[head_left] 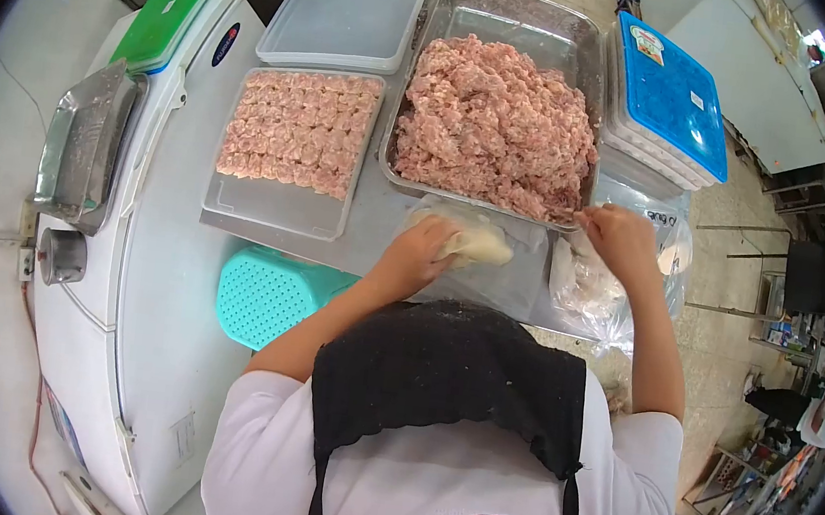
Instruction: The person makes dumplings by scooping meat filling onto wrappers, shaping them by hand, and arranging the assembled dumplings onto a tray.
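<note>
A large metal tray holds a heap of minced meat. My left hand is closed on a pale stack of thin wrappers on clear plastic in front of the tray. At the tray's front right corner is my right hand, its fingers pinched together; what they hold, if anything, is too small to tell. Below it lies a clear plastic bag with pale contents. Left of the tray, a plastic container carries rows of small meat portions.
An empty clear container stands at the back left, and blue-lidded boxes at the right. A turquoise stool is below the table's left edge. White freezer with a metal pan stands further left.
</note>
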The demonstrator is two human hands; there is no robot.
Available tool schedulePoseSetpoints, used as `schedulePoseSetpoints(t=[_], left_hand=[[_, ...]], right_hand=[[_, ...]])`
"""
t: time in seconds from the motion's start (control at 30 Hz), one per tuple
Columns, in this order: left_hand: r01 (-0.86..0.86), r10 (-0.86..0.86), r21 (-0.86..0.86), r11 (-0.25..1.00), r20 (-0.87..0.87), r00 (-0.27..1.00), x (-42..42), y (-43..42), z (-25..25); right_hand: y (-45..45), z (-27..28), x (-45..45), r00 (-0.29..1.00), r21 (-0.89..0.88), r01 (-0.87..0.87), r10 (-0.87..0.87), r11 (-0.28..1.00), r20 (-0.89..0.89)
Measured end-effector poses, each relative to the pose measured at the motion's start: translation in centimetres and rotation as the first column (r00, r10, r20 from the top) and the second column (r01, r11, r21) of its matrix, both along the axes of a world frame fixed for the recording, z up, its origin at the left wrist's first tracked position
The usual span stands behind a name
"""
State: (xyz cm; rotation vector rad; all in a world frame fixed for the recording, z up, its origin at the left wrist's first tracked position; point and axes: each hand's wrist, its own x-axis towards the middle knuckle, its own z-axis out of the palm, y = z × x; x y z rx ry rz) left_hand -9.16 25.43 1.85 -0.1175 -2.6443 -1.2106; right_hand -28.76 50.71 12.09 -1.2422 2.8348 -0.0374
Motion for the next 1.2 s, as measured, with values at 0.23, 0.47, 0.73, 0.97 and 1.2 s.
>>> schedulePoseSetpoints(t=[0.23,0.47,0.73,0.97,1.2], left_hand=[[0.213,-0.212,-0.045,0.976,0.037,0.977,-2.5,1.4,-1.2],[-0.037,0.067,0.306,0.951,-0.091,0.994,-2.1,0.9,0.4],[-0.324,-0.026,0.869,0.373,0.359,0.933,-2.9,1.6,0.5],[-0.264,0.035,0.964,0.003,0.264,0.964,-6.8,2.1,2.3],[0.063,0.032,0.903,-0.426,-0.055,0.998,-11.5,2.4,8.1]], right_hand=[[-0.6,-1.1,1.4,0.978,0.091,-0.093,0.108,0.992,-0.181],[-0.1,-0.2,1.0,0.976,0.087,-0.12,0.133,0.989,-0.172],[0.8,-3.3,1.1,0.889,-0.322,0.196,-0.028,0.926,0.458],[0.1,-2.0,-0.7,0.89,-0.498,0.289,-0.037,0.817,0.455],[-4.3,-2.4,1.4,0.835,-0.592,0.314,0.081,0.742,0.544]])
